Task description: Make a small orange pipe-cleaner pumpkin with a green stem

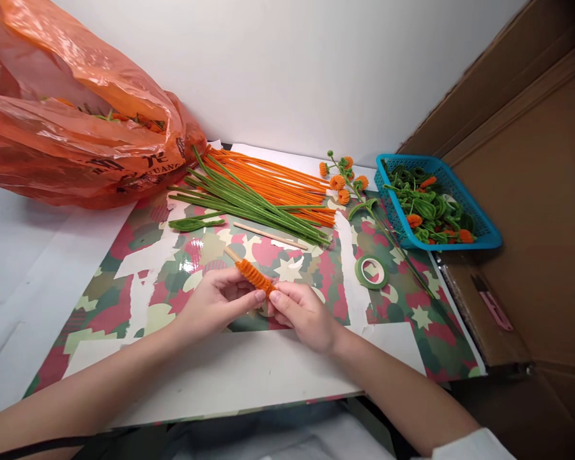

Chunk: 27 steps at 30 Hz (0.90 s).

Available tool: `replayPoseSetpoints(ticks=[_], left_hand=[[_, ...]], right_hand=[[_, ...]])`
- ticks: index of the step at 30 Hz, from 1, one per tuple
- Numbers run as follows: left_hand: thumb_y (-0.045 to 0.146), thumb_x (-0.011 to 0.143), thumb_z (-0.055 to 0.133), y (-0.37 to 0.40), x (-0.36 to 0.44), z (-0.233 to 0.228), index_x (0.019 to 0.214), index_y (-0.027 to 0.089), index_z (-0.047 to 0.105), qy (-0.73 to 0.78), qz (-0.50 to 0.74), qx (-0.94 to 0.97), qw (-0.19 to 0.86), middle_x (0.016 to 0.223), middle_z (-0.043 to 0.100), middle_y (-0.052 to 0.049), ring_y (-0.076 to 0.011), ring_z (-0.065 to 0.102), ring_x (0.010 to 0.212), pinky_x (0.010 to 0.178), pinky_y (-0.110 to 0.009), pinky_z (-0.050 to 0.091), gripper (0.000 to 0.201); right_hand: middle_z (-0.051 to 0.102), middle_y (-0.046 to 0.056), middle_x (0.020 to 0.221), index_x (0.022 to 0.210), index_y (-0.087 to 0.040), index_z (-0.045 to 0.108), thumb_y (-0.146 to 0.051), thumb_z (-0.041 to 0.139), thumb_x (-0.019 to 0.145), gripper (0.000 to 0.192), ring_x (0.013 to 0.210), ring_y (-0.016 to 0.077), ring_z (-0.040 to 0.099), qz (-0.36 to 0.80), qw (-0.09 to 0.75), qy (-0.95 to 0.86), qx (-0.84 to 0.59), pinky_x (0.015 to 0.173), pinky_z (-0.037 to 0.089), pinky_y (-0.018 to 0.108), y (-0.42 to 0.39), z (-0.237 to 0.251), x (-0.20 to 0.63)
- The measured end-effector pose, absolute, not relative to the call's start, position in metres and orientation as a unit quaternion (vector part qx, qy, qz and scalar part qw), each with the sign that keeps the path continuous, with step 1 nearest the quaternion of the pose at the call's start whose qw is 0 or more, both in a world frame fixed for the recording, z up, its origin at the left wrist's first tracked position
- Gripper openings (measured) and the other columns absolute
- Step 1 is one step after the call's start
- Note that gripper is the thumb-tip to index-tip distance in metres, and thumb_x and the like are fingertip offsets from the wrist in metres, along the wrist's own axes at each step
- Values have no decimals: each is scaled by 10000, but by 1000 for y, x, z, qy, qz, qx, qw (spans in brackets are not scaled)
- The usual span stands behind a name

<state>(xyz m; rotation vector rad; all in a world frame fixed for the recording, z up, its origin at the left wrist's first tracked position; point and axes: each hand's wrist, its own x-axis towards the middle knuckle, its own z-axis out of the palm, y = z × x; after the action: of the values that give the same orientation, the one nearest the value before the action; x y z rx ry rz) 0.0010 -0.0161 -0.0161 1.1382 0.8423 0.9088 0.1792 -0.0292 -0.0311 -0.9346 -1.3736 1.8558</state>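
White wall at the back, and a camo-star patterned sheet [407, 300] covers the desk. Both hands meet at the middle of it: the left hand [215, 303] and right hand [304, 313] are each pinched shut on the near end of an orange pipe cleaner coil [253, 276] wound around a wooden stick [230, 253], whose bare tip pokes out past the coil, away from the fingers. Looks like the coil is mostly wound (can't see whether a loose tail is left under the fingertips).

Beyond the grip lie a spare stick [268, 235], green pipe cleaners [249, 203] and orange pipe cleaners [273, 179], so plenty of stock is unused. Off to the right of the grip sit a green tape roll [371, 273], a finished flower sprig [347, 179] and a blue basket [479, 233] of made pieces. An orange plastic bag [76, 121] slumps far left.
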Motion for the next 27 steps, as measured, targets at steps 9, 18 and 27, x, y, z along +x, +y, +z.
replayPoseSetpoints(ticks=[9,18,27], left_hand=[[273,772,760,-16,2,-24,809,152,736,377,406,499,667,696,733,-26,-140,669,626,616,-226,569,129],[321,748,745,-17,3,-21,748,146,722,425,392,507,639,592,672,-9,-135,625,558,533,-218,529,177],[338,728,770,-15,4,-20,720,144,712,414,401,499,647,587,667,-11,-136,628,572,553,-217,538,203]], right_hand=[[371,-49,613,708,-176,505,-441,462,939,354,537,81,340,686,316,-532,-381,502,293,219,-30,-33,178],[412,-32,649,690,-173,501,-447,469,928,364,549,78,341,683,325,-531,-382,507,289,218,-29,-31,176],[356,-49,619,707,-176,497,-415,463,935,332,527,73,319,689,320,-531,-375,473,253,210,-28,-29,176]])
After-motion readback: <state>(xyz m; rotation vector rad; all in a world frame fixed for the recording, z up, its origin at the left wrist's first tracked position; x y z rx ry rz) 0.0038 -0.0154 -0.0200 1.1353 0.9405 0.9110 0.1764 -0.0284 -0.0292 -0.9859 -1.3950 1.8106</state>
